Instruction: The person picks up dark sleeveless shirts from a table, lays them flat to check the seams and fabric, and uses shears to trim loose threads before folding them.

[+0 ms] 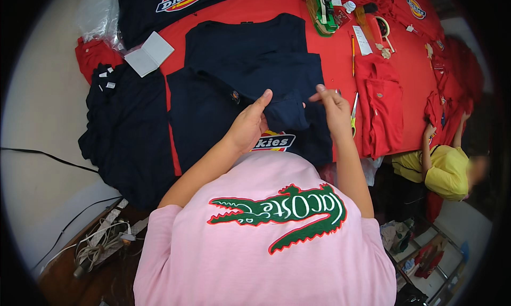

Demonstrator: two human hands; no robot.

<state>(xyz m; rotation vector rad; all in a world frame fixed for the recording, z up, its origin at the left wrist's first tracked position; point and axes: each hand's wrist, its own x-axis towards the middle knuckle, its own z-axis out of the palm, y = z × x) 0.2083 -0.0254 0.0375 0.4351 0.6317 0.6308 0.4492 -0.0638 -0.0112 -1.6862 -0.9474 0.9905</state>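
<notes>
A navy T-shirt (255, 66) lies spread in front of me, with a printed logo partly hidden near its lower edge. My left hand (250, 122) grips the shirt's sleeve (287, 111), thumb on top and the other fingers under the cloth. Just right of the sleeve's hem, my right hand (332, 109) is raised with its fingers curled into a pinch. Whatever is between those fingertips, if anything, is too small to make out. A small emblem (235, 96) shows on the fabric left of my left thumb.
Yellow-handled scissors (354, 114), a pencil (353, 55) and folded red shirts (378, 109) lie to the right. A green tape dispenser (323, 13) stands farther back. Navy garments (125, 130) and an open white notebook (149, 54) are left. A person in yellow (442, 170) handles red cloth at right.
</notes>
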